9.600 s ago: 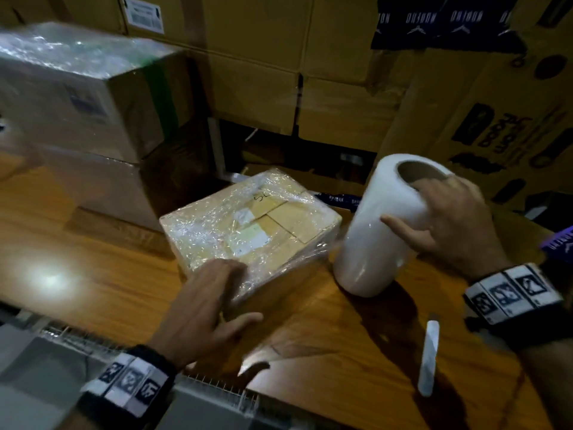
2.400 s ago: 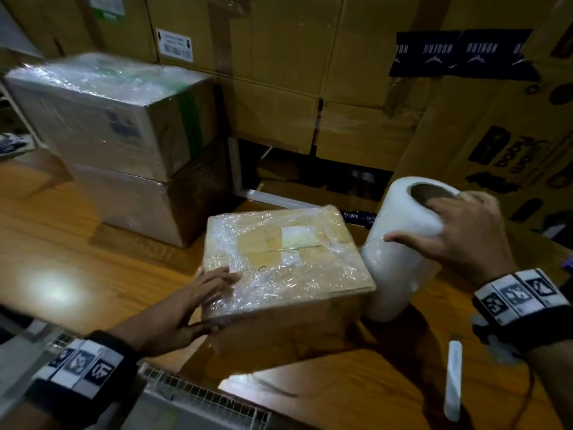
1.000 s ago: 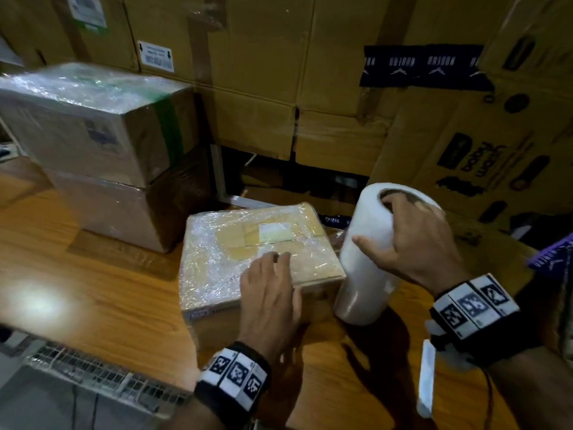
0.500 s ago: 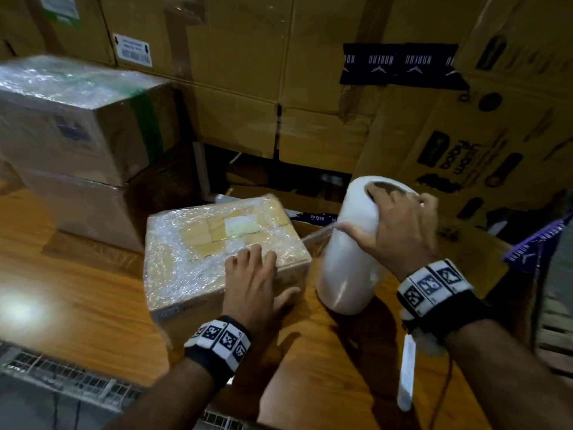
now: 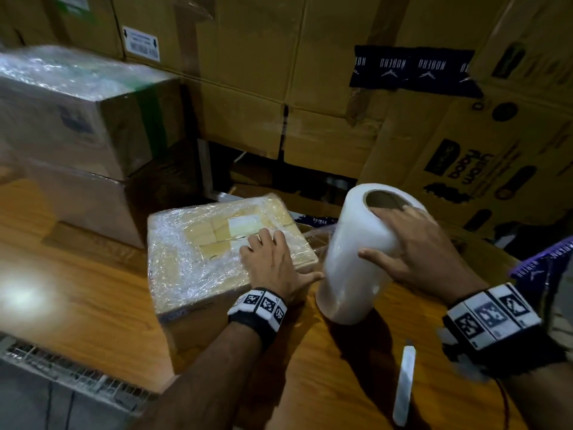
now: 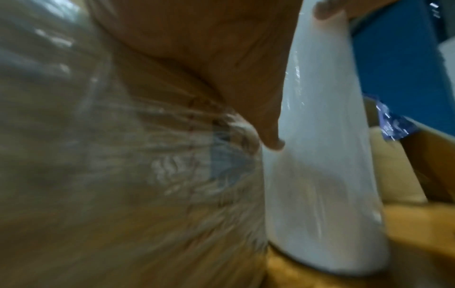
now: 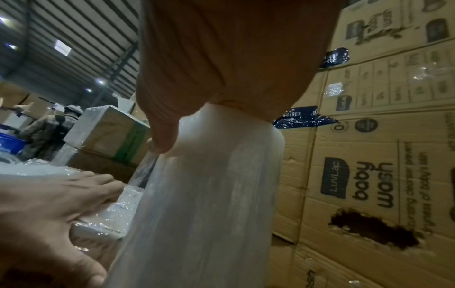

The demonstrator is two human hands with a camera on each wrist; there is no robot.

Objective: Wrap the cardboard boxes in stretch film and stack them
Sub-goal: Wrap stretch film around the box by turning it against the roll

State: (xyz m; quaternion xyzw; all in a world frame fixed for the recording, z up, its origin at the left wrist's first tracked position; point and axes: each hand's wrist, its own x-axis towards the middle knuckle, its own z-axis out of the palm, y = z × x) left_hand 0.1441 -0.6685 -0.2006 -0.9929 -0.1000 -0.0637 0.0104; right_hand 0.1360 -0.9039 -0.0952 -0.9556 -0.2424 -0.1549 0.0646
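Head view shows the film-covered cardboard box [image 5: 217,252] on the wooden table [image 5: 77,290], near two wrapped, stacked boxes [image 5: 86,144]. Flat, straight-fingered, the left hand [image 5: 269,265] presses its top, probably pinning it against the film's pull. Just beside it stands the stretch film roll [image 5: 356,259], the right hand [image 5: 412,243] clasping its upper end, likely for tension.

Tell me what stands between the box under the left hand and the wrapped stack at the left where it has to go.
Nothing visible does. The box sits beside the wrapped stack, with only bare wooden table between them. The stack's top looks free.
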